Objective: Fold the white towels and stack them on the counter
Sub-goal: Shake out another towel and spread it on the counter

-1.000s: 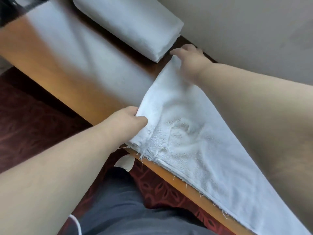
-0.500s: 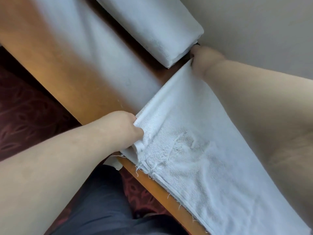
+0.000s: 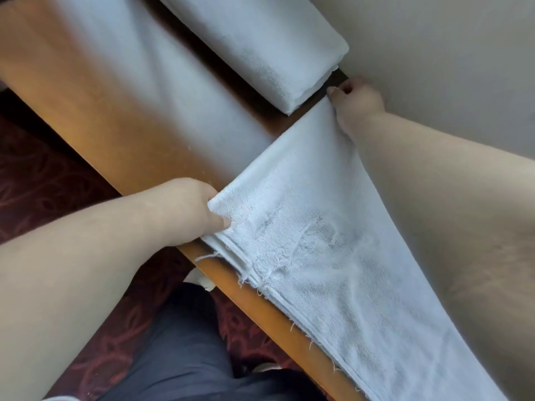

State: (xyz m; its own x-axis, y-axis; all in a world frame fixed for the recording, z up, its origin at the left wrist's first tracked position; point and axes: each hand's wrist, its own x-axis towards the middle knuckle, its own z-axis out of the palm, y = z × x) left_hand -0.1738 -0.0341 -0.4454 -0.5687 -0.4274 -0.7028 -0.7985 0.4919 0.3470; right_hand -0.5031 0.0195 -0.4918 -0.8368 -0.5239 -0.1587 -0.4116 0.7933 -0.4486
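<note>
White and frayed, with a worn patch, the towel [image 3: 333,241] lies along the wooden counter [image 3: 121,117]. We pinch its near corner with our left hand [image 3: 191,211] and its far corner with our right hand [image 3: 354,104], beside a folded towel [image 3: 275,44].

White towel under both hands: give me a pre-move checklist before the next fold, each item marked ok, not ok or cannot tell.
1. Left hand grips the near corner of the white towel: ok.
2. Right hand pinches the far corner: ok.
3. Towel edge pulled straight between the hands: ok.
4. Towel free of damage: not ok, frayed patch near the front edge.
5. Gap to the folded towel stack: ok, apart.
6. Towel's far end lying flat: cannot tell, out of frame.
</note>
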